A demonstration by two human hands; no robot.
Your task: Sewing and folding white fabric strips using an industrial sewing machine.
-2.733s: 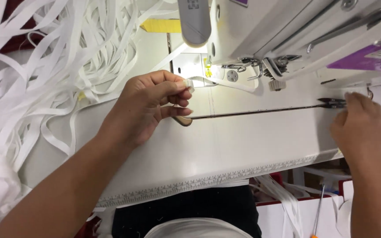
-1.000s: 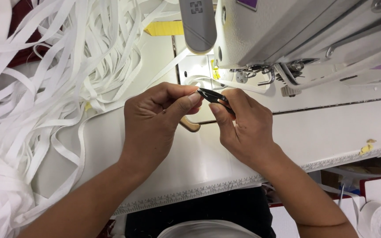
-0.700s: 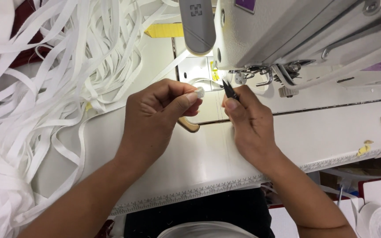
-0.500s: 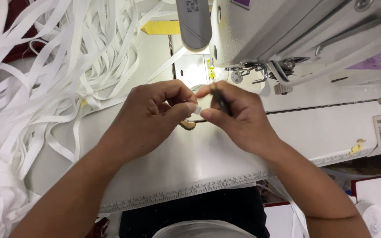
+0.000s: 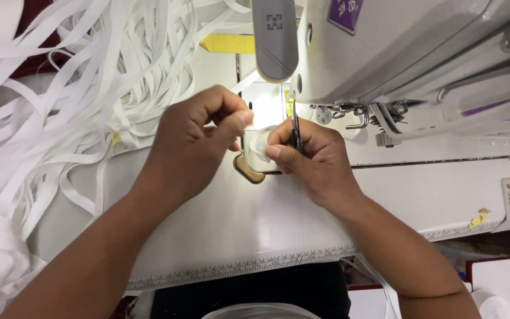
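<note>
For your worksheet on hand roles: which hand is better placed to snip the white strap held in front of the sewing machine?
Probably the right hand: it already grips the dark snips right beside the strap. The left hand pinches the strap's other side, steadying it.

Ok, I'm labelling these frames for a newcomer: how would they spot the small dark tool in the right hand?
Start at the big white sewing machine at the top right and drop to the lit patch under its head. There the left hand and right hand pinch a short white strip. The tool is the thin dark metal piece standing up from the right hand, unlike the white tapes around.
</note>
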